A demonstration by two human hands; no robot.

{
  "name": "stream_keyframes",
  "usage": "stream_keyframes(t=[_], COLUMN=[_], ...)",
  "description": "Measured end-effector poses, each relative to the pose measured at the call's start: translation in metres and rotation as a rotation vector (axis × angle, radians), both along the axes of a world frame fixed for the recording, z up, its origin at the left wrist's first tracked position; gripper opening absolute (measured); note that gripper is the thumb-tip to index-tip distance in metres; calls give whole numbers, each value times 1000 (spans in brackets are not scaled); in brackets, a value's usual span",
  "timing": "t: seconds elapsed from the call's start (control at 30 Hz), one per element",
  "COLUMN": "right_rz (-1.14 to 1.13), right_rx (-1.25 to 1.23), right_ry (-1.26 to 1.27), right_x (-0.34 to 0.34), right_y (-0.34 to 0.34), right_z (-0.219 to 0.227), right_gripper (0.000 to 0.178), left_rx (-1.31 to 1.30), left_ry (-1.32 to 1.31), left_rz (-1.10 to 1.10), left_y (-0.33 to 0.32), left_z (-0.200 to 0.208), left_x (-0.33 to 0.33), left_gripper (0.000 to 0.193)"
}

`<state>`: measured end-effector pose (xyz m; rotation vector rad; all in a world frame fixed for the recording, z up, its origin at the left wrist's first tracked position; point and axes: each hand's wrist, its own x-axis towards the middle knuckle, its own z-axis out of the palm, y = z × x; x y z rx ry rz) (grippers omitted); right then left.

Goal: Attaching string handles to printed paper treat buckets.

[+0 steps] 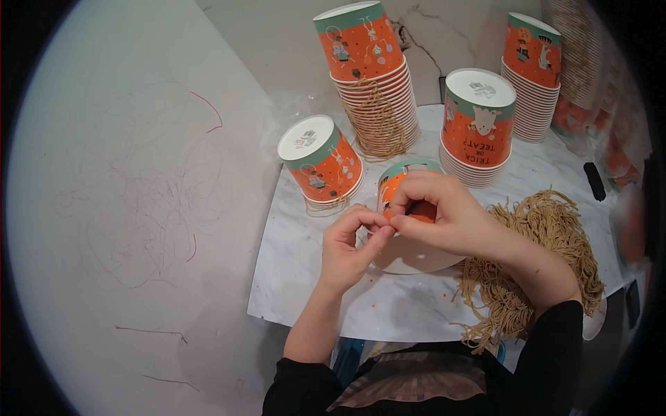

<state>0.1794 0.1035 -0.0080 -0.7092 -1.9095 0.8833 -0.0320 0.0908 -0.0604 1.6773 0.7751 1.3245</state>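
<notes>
In front of me a paper tub (416, 258), orange outside with a green band, lies tipped with its white mouth towards me. My left hand (352, 246) is at its left side, thumb and forefinger pinched together near the rim. From the right, my right hand (440, 215) reaches over the tub, and its fingertips pinch right against those of the left. Whatever thin thing they may hold is too small to make out. A heap of tan cord strands (538, 249) lies under and beside my right forearm.
Upside-down stacks of matching tubs stand behind: a short one (325, 166) at left, a tall one (364, 48) with cord loops, another (479, 125), and one far right (533, 59). A black object (594, 182) lies right. Small red bits dot the marbled table (298, 277). The scribbled wall (139, 208) borders it.
</notes>
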Motion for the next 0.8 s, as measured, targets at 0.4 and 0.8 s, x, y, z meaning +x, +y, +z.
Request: stream_keyframes(t=[0.4,0.8], right_rz=[31,-14], right_rx=[-25,122], right_ry=[-21,-126], right_x=[4,5], right_y=[4,-3], right_z=[-2,11], right_gripper=[15,17], left_rx=[-47,-271], left_ry=[23,-223], left_rz=[-49,-212], left_y=[2,1], left_z=[3,1], left_x=[-10,-7], left_gripper=[9,16])
